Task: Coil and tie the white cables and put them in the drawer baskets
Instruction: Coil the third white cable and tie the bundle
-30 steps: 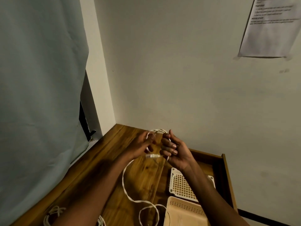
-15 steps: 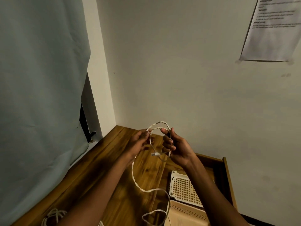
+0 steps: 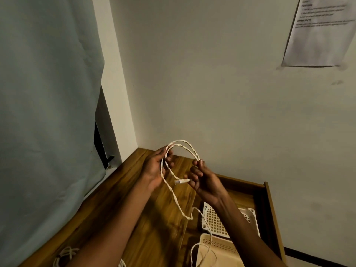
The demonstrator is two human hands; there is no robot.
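A white braided cable [image 3: 184,145] arches in a double loop between my two hands, held above the wooden table [image 3: 154,228]. My left hand [image 3: 156,166] grips the loop's left side, and the cable's tail runs down from it toward the drawer. My right hand [image 3: 202,180] pinches the loop's right side at the fingertips, with the cable's white plug [image 3: 181,181] sticking out to the left of its fingers. In the open drawer [image 3: 269,209] at the right sit a white mesh basket [image 3: 248,214] and a cream basket [image 3: 219,247].
Another white cable bundle [image 3: 65,255] lies on the table near the bottom left edge. A pale curtain [image 3: 48,93] hangs at the left. A printed paper sheet [image 3: 317,29] is stuck on the wall at the upper right.
Both hands have risen and drawn apart, widening the loop from a tight bunch into an open arch. The hanging tail has been pulled up off the table.
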